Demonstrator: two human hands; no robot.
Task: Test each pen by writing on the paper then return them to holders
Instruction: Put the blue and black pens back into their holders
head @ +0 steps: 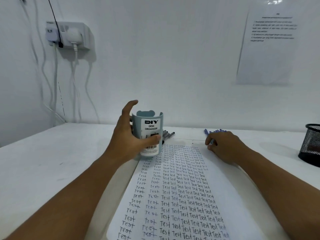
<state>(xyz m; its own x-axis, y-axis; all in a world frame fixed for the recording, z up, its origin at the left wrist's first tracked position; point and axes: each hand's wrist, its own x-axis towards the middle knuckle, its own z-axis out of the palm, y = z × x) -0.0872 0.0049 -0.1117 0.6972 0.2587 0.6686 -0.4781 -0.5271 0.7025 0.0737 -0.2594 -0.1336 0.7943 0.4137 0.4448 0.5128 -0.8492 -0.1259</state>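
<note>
Left hand (pixel 129 141) grips the blue desk organizer (pixel 150 134) at the paper (pixel 181 187) top edge, black pens (pixel 167 135) behind it. Right hand (pixel 223 146) curls on blue pens (pixel 213 131), probably pinching one. Set the organizer upright on the tabletop (pixel 60 161), off the paper.

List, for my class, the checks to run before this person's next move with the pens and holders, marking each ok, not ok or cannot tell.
1. Left hand holds the blue desk organizer firmly: ok.
2. Organizer stands flat on the table: cannot tell.
3. Right hand is at the blue pens: ok.
4. Black pens back in a holder: not ok, lying on the table.
5. Mesh holder upright: ok.
6. Paper has blank room: ok, right side.
</note>
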